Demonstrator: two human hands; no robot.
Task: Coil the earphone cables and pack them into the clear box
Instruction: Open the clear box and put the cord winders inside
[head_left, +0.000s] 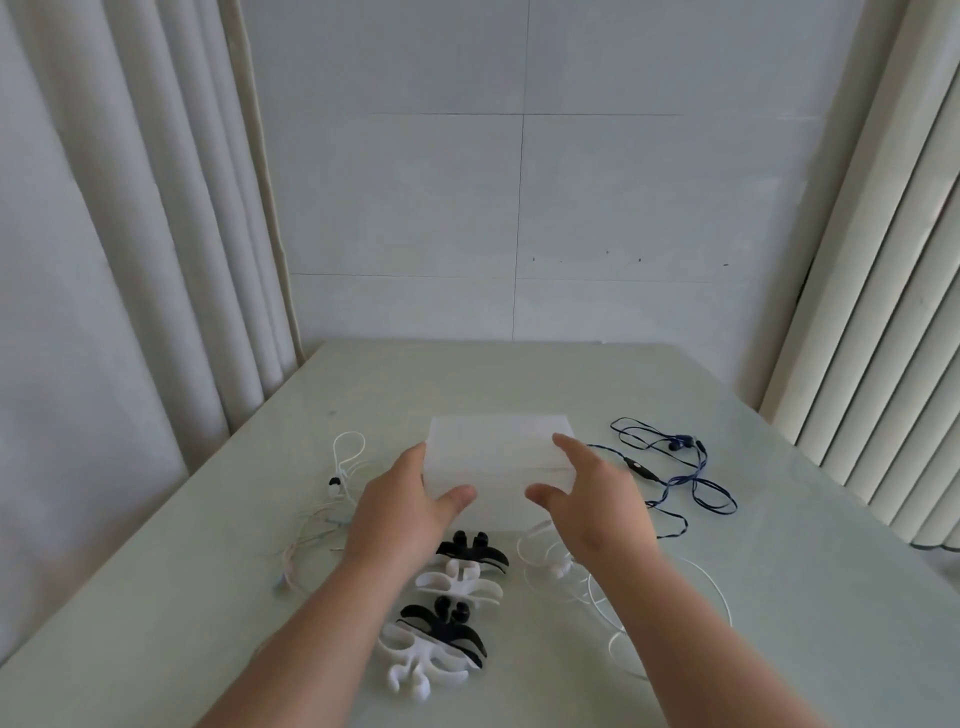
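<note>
A frosted clear box (498, 452) with its lid on sits in the middle of the table. My left hand (400, 509) lies against the box's left front corner, thumb on the front face and fingers stretched along the left side. Over the box's right front corner my right hand (592, 499) is spread with straight fingers; whether it touches the box I cannot tell. Blue earphones (675, 467) lie loose to the right of the box. White earphones (332, 499) lie tangled to the left. Another white cable (711, 587) loops under my right forearm.
Black and white fishbone-shaped cable winders lie in front of the box, one stacked pair (467, 566) farther from me and another (436, 649) close to me. The pale table (779, 597) meets a wall at the back, with curtains on both sides.
</note>
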